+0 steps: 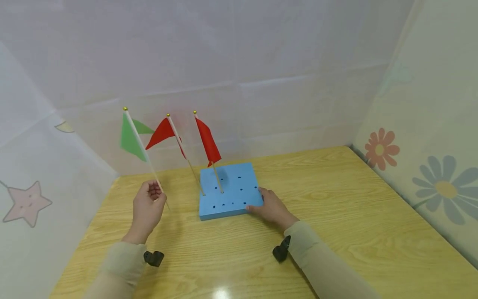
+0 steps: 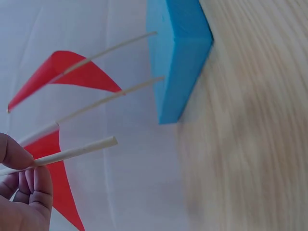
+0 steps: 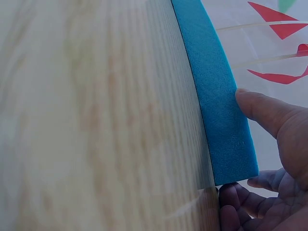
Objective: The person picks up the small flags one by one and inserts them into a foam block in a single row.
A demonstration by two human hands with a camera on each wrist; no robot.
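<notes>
My left hand (image 1: pixel 147 209) pinches the wooden stick of a green flag (image 1: pixel 131 139) between thumb and fingers. The stick's lower end (image 2: pixel 108 142) hangs free, left of a blue foam block (image 1: pixel 228 211). Two red flags, one on the left (image 1: pixel 163 132) and one on the right (image 1: pixel 207 139), stand tilted in holes of this block. Several other dark holes show in its top. At the block's right front corner rests my right hand (image 1: pixel 274 209). Its thumb (image 3: pixel 260 108) touches the top edge and its other fingers lie against the side.
The block lies on a wood-grain table (image 1: pixel 231 253), towards the back. A pale cloth wall (image 1: pixel 284 116) rises behind the table, with more cloth at both sides, printed with a star (image 1: pixel 28 203) and flowers (image 1: pixel 446 189). Each wrist wears a small black camera.
</notes>
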